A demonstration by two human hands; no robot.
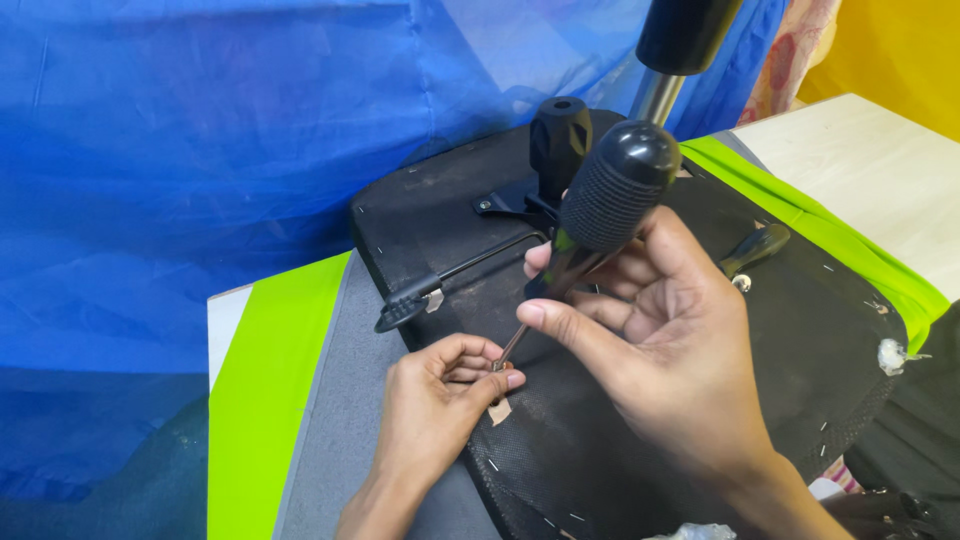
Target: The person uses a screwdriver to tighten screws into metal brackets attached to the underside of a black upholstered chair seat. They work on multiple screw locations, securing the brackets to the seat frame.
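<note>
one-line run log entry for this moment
right hand: holds screwdriver | left hand: pinches at its tip | under: upturned chair seat

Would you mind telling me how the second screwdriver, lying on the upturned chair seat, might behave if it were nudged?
The spare screwdriver has a rounded dark handle, so it would probably roll rather than slide. It lies on the sloping black seat underside, so it may drift towards the green edge. It looks rigid and fairly light, like the one in the right hand.

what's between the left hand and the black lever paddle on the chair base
Only bare black fabric of the chair underside separates the left hand from the lever paddle, in the head view.
</note>
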